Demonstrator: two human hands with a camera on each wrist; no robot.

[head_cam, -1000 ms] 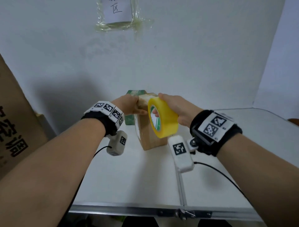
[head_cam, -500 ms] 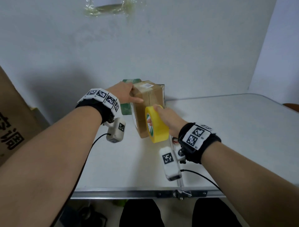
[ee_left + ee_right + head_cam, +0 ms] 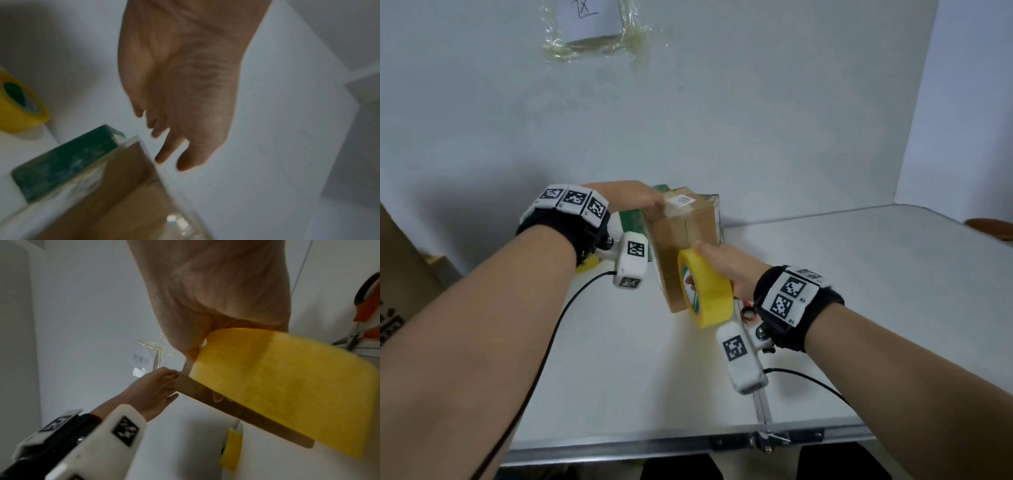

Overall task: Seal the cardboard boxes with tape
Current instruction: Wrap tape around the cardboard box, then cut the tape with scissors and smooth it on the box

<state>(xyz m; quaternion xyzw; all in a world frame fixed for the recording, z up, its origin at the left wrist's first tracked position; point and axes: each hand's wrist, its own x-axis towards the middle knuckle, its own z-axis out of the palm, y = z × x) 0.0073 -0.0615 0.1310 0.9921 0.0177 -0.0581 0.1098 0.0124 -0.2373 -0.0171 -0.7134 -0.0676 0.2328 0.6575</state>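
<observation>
A small brown cardboard box (image 3: 671, 236) stands on the white table (image 3: 859, 274) near the wall. My left hand (image 3: 631, 197) lies with straight fingers against the box's upper left corner; the right wrist view shows the left hand (image 3: 152, 392) touching that corner. My right hand (image 3: 726, 267) grips a yellow tape roll (image 3: 705, 291), thumb on the rim and fingers through the core, pressed low against the box's near face. In the right wrist view the tape roll (image 3: 277, 386) covers most of the box (image 3: 205, 397). The left wrist view shows the left hand (image 3: 174, 113) above the box (image 3: 123, 194).
A green box (image 3: 631, 222) sits behind the brown one against the wall. A second yellow roll (image 3: 18, 105) lies left of it. Orange-handled scissors (image 3: 366, 305) lie on the table under my right wrist. A large cardboard carton (image 3: 400, 274) stands at the far left.
My right hand has drawn the tape roll from the box's top down its near face toward the table. My left hand has stayed at the upper left corner.
</observation>
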